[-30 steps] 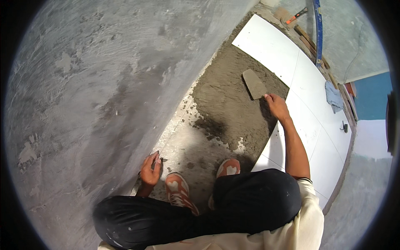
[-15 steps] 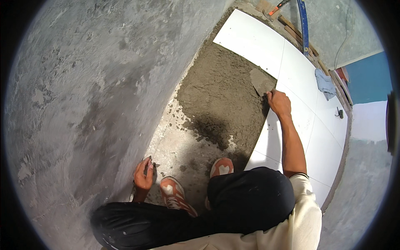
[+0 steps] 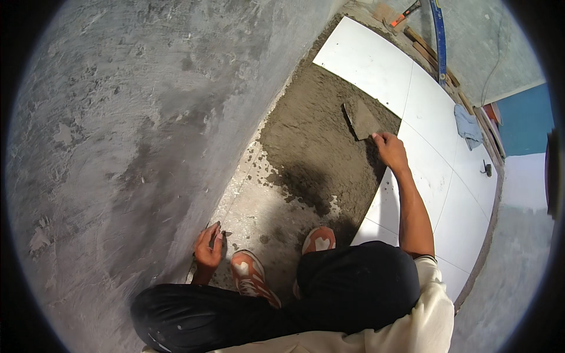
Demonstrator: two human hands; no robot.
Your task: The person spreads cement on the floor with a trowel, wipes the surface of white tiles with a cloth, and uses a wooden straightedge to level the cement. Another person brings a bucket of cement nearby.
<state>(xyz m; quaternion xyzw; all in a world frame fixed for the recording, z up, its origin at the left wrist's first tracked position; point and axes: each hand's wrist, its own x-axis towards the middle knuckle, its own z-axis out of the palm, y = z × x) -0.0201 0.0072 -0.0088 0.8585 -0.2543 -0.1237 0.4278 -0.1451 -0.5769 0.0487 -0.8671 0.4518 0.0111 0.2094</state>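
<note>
My right hand (image 3: 391,153) grips a trowel (image 3: 362,120) at its handle end. The trowel's mortar-smeared blade is tilted over the bed of wet grey mortar (image 3: 318,129), close to the white tile's edge; most of the handle is hidden in my fist. Low beside the wall, my left hand (image 3: 208,246) is closed with thumb and fingers drawn together. A dark speck shows at its fingertips, but I cannot make out what they hold. White floor tiles (image 3: 432,138) border the mortar at the far end and along the right.
A rough grey wall (image 3: 135,135) rises on the left. My shoes (image 3: 319,240) stand on the speckled floor (image 3: 235,215) below the mortar. On the right lie a blue cloth (image 3: 468,125) and a small black item (image 3: 486,169). A hammer (image 3: 405,14), blue level (image 3: 439,41) and wood strips (image 3: 425,50) are at the back.
The trowel blade has shifted left, away from the tile edge, and now tilts with one edge raised. My right hand has turned slightly with it. My left hand stays by the wall.
</note>
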